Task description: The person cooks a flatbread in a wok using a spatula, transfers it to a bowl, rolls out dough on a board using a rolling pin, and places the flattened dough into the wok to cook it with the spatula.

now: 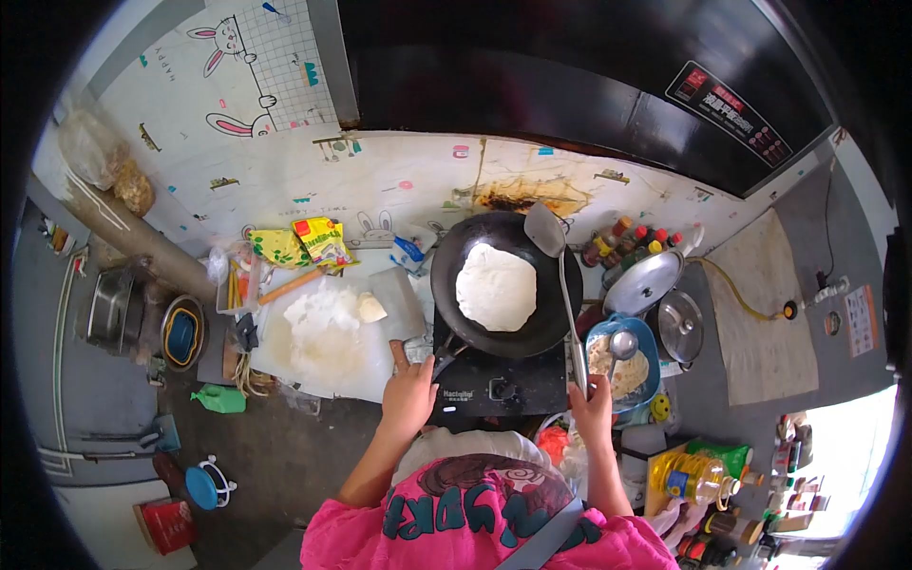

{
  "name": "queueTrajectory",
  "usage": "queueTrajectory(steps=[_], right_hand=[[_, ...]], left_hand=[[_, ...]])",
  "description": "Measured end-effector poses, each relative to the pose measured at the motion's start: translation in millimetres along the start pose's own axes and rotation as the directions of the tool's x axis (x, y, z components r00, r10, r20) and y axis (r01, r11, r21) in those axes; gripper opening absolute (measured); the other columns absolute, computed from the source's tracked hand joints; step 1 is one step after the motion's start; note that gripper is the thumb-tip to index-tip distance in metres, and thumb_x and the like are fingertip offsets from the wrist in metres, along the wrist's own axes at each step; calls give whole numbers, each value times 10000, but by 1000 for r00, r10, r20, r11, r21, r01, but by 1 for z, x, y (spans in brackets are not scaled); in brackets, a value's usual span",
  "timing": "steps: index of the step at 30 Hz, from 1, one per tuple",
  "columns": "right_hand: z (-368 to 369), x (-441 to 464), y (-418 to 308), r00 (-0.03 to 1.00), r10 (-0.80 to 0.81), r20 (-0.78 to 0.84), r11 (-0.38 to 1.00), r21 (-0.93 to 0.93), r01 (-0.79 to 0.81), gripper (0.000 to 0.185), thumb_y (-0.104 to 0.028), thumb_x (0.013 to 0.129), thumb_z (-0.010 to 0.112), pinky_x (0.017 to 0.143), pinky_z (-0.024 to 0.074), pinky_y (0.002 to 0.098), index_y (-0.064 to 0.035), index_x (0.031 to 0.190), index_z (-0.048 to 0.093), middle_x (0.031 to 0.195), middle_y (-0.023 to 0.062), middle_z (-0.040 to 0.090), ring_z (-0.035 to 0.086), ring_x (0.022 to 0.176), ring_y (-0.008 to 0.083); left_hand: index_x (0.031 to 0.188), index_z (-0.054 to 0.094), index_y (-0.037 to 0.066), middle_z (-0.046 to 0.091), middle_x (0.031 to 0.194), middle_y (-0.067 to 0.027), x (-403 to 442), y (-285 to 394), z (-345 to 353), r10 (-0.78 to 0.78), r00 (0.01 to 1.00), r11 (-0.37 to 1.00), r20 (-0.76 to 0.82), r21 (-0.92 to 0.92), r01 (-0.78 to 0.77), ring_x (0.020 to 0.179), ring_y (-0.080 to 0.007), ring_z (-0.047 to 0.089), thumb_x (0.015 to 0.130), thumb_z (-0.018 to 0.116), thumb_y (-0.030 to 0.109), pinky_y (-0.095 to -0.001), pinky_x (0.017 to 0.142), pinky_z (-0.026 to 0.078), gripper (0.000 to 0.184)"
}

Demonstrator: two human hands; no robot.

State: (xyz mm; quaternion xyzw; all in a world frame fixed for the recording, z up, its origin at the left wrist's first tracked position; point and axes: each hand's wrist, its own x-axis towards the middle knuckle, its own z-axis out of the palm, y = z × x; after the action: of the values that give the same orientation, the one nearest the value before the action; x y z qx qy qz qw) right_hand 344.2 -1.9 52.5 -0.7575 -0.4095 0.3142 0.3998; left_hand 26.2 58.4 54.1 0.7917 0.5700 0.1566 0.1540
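Observation:
A black wok (442, 285) sits on the stove, and a round white sheet of dough (496, 288) lies flat inside it. My left hand (409, 397) is closed at the end of the wok's handle (449, 358), at the front left of the pan. My right hand (591, 410) grips the long handle of a metal spatula (545, 231). The spatula's blade rests over the far right rim of the wok, apart from the dough. Just left of the wok, a cleaver (399, 302) lies beside my left hand.
White flour (326, 328) covers a board (275, 364) at left, with a rolling pin (292, 285) behind it. Right of the stove (502, 388) stand a blue basin (650, 368) holding a ladle (622, 345), a lidded pot (681, 328) and several seasoning bottles (627, 242). A range hood (532, 76) hangs above.

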Motion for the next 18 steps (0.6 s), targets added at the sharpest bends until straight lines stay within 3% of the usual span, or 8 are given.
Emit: queueTrajectory(steps=[15, 18], right_hand=[[3, -10, -7, 999, 33, 22, 998, 55, -34, 297, -148, 822, 683, 548, 415, 281, 2, 983, 483, 716, 67, 545, 504, 616, 125], [4, -8, -3, 999, 34, 40, 998, 51, -36, 297, -142, 822, 682, 538, 412, 280, 2, 987, 480, 708, 66, 542, 502, 607, 123]], left_hand=[[1231, 512, 7, 597, 899, -138, -2, -1, 1, -1, 1000, 1000, -5, 5, 1, 760, -308, 601, 780, 658, 160, -405, 638, 480, 498], [1220, 510, 17, 598, 967, -187, -1, 3, -3, -47, 999, 998, 29, -42, 48, 802, -356, 612, 754, 667, 126, -438, 681, 488, 504]])
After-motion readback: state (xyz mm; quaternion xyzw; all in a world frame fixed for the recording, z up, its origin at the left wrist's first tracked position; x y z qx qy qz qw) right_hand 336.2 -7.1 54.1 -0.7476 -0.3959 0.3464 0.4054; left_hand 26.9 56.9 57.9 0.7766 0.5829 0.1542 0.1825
